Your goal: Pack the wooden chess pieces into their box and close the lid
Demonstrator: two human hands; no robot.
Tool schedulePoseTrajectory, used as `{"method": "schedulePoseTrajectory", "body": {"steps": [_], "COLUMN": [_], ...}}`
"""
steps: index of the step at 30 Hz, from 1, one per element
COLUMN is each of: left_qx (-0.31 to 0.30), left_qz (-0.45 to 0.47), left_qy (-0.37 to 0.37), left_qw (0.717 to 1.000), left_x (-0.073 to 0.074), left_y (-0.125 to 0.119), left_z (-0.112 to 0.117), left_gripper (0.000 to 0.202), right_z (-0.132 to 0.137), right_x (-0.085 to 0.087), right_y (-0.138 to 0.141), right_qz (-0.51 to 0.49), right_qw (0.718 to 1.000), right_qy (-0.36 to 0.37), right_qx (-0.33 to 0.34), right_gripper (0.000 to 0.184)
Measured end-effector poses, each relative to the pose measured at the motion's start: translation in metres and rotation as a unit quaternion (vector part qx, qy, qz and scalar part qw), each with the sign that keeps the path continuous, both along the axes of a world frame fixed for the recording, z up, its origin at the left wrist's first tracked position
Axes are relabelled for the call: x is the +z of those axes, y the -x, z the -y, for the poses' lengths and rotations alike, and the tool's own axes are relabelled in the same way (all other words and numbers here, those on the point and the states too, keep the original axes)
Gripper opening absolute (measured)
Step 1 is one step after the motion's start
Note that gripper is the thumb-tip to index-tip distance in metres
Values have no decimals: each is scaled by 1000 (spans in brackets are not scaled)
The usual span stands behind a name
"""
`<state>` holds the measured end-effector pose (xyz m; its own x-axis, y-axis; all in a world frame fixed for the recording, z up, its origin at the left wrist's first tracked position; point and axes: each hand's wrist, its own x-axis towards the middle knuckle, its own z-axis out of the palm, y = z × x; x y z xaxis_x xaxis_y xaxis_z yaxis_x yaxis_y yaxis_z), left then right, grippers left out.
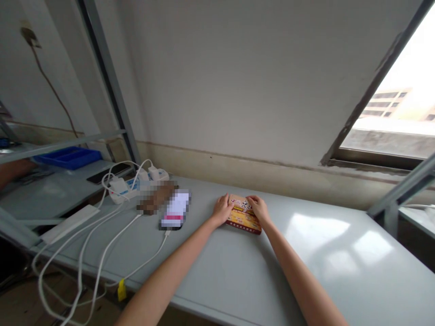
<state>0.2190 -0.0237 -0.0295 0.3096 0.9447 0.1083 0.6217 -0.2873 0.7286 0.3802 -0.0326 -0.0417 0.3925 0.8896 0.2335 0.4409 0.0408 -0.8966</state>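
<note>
A flat box [243, 220] with an orange-yellow printed top and a dark red side is on the grey table. My left hand [222, 209] grips its left edge, with the fingers bent over the top. From the right, my right hand [258, 209] holds the opposite edge, its fingertips on the upper face near large dark lettering. Both hands partly cover the box. Whether its underside rests fully on the table, I cannot tell.
Left of the box, a phone [176, 209] with a lit, blurred screen is plugged into a white cable. Beside it lies a brown blurred object [158, 199]. A white power strip [118, 190], tangled cables and a blue tray [70, 157] are further left. Another person's arm [15, 172] shows there.
</note>
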Motion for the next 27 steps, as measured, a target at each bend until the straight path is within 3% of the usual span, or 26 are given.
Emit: {"method": "schedulePoseTrajectory", "body": {"steps": [2, 10, 14, 19, 22, 25, 27], "left_qx": [22, -13, -3, 69, 101, 87, 45], "left_qz": [-33, -122, -100, -3, 18, 1, -28], "left_qy": [-26, -106, -86, -17, -27, -36, -29], "left_qw": [999, 987, 991, 997, 994, 996, 998], "left_x": [-3, -12, -10, -5, -1, 3, 3], "left_y": [-6, -5, -3, 0, 4, 6, 4], "left_z": [-3, -3, -2, -4, -4, 0, 5], "left_gripper": [47, 50, 52, 56, 56, 56, 57], "right_z": [1, -3, 2, 29, 44, 48, 47], "right_x": [-1, -7, -9, -13, -13, -12, -12], "right_y": [-1, -2, -6, -15, -14, -5, 2], "right_qz": [7, -6, -55, -108, -129, -107, -73], "right_qw": [1000, 1000, 998, 991, 989, 994, 997], "right_qy": [-3, -20, -32, -47, -45, -32, -15], "right_qx": [5, 0, -31, -71, -65, -23, 11], "right_gripper": [23, 26, 39, 50, 51, 57, 63]}}
